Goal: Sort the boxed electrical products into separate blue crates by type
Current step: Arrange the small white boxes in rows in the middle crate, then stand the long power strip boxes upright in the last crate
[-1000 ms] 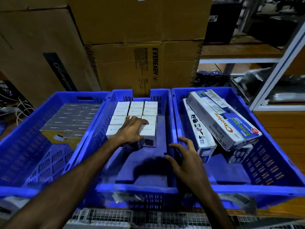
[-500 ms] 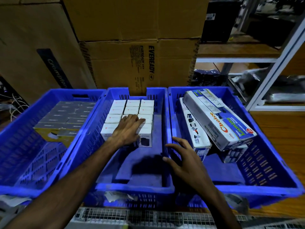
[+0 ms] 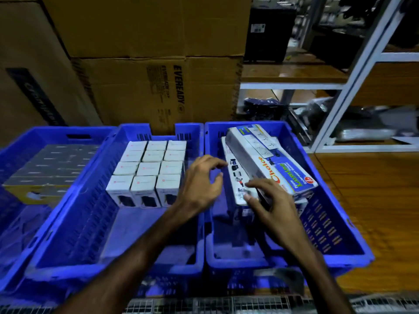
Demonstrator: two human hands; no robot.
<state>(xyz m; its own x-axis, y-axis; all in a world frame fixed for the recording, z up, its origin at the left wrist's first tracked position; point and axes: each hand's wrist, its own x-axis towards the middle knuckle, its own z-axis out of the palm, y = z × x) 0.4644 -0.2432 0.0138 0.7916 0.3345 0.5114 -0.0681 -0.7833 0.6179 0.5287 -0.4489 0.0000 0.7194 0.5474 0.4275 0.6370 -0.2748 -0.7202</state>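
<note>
Cardboard cartons back blue crates: small white boxes middle, long boxes right, hands spread.

Head cam, looking down, close.

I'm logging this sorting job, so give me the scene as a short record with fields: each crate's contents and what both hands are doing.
left crate: flat grey boxes
middle crate: small white boxes, three across, four deep
right crate: long extension board boxes, stacked askew
left hand: open, over the wall between the middle and right crates
right hand: fingers spread on a long box, grip not clear
</note>
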